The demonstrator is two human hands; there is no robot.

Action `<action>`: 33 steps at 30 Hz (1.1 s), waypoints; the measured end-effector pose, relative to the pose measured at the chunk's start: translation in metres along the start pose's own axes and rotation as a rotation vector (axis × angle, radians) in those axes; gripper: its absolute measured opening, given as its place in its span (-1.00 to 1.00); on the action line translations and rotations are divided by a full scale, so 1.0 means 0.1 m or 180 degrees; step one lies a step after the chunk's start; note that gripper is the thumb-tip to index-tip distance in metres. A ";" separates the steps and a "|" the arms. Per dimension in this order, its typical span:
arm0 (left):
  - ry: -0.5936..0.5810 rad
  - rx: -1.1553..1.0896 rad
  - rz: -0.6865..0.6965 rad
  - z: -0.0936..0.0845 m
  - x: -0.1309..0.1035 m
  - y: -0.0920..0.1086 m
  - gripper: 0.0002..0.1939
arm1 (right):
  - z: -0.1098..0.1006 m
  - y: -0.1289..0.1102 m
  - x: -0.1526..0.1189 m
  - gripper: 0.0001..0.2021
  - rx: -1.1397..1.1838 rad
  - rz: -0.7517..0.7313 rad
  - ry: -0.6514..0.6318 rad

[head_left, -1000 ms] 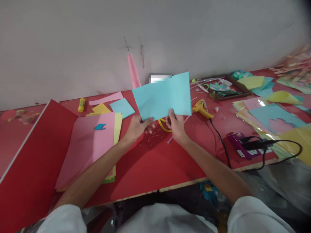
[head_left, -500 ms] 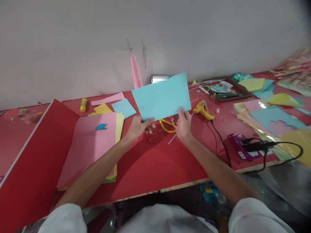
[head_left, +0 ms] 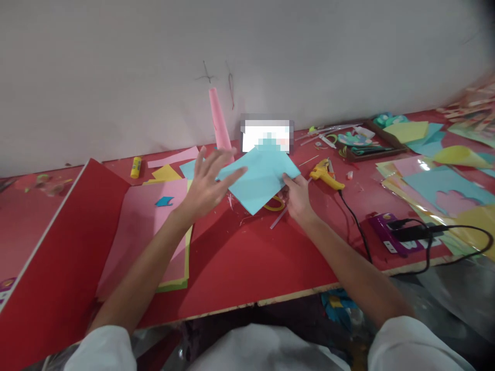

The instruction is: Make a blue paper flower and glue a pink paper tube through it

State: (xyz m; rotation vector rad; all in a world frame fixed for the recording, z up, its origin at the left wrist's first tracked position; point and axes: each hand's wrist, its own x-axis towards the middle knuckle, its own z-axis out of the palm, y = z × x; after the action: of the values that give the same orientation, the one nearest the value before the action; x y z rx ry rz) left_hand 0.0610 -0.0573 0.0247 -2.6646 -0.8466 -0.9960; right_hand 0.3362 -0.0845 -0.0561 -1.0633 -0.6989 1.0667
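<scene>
A light blue sheet of paper (head_left: 258,178) is held up above the table in my right hand (head_left: 298,197), its thumb on the front near the right corner. My left hand (head_left: 209,185) is raised at the sheet's left side, fingers spread; it appears to hold nothing, though I cannot tell whether a fingertip touches the edge. Partly hidden under the paper are yellow-handled scissors (head_left: 275,204). A clear glue stick (head_left: 278,219) lies close to my right hand. Behind the sheet stands a pixelated screen (head_left: 247,135).
Left lies a red folder (head_left: 58,257) with pink paper (head_left: 131,226) and a blue scrap (head_left: 164,201). A yellow glue gun (head_left: 327,175) trails a cord on the right, near a purple power strip (head_left: 386,234). A tray (head_left: 400,149) and a rolled pink paper (head_left: 219,121) stand near the wall.
My left hand has let go of the blue sheet and lifted with spread fingers. The sheet has turned to a diamond angle in my right hand, uncovering more of the screen.
</scene>
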 end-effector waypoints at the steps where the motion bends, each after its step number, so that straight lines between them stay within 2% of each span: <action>1: -0.0150 0.0168 0.0302 0.00 -0.01 0.01 -0.46 | -0.01 0.00 0.00 -0.58 -0.0083 0.0041 -0.0067; 3: -0.0393 0.0247 0.0795 0.01 -0.01 0.06 -0.58 | -0.02 0.02 0.02 -0.62 -0.0254 0.0026 -0.0121; 6: -0.0558 0.0101 0.1116 0.02 0.02 0.16 -0.73 | -0.04 0.05 0.04 -0.66 -0.0636 -0.0371 -0.0027; 11: -0.0693 -0.0163 0.1109 -0.04 0.07 0.27 -0.76 | -0.05 0.05 0.05 -0.59 -0.1279 -0.1019 0.0023; 15: -0.0924 -0.0500 0.0923 -0.08 0.06 0.29 -0.76 | -0.06 -0.02 0.03 -0.43 -0.1530 -0.1164 0.0146; 18: -0.1237 -0.0778 0.0820 -0.10 0.05 0.35 -0.74 | -0.04 -0.08 0.01 -0.37 -0.1634 -0.1132 0.0071; 21: -0.1603 -0.0881 0.0759 -0.14 0.07 0.44 -0.71 | 0.00 -0.09 -0.03 -0.35 -0.1633 -0.1048 -0.0153; 25: -0.1822 -0.1050 0.0109 -0.19 0.12 0.50 -0.76 | 0.07 -0.08 -0.08 -0.34 -0.1441 -0.0943 -0.0594; 29: -0.1566 -0.0950 -0.0395 -0.21 0.16 0.47 -0.74 | 0.16 -0.10 -0.18 -0.43 -0.1087 -0.0554 -0.1257; 33: -0.1320 -0.0737 -0.0541 -0.18 0.16 0.43 -0.75 | 0.23 -0.14 -0.29 -0.62 -0.0824 -0.0384 -0.1762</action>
State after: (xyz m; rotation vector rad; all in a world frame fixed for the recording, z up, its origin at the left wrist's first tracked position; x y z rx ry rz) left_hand 0.0851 -0.0915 0.0498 -3.1031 -1.1116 -0.6067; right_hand 0.3112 -0.1050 -0.0342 -0.9289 -1.3582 1.1970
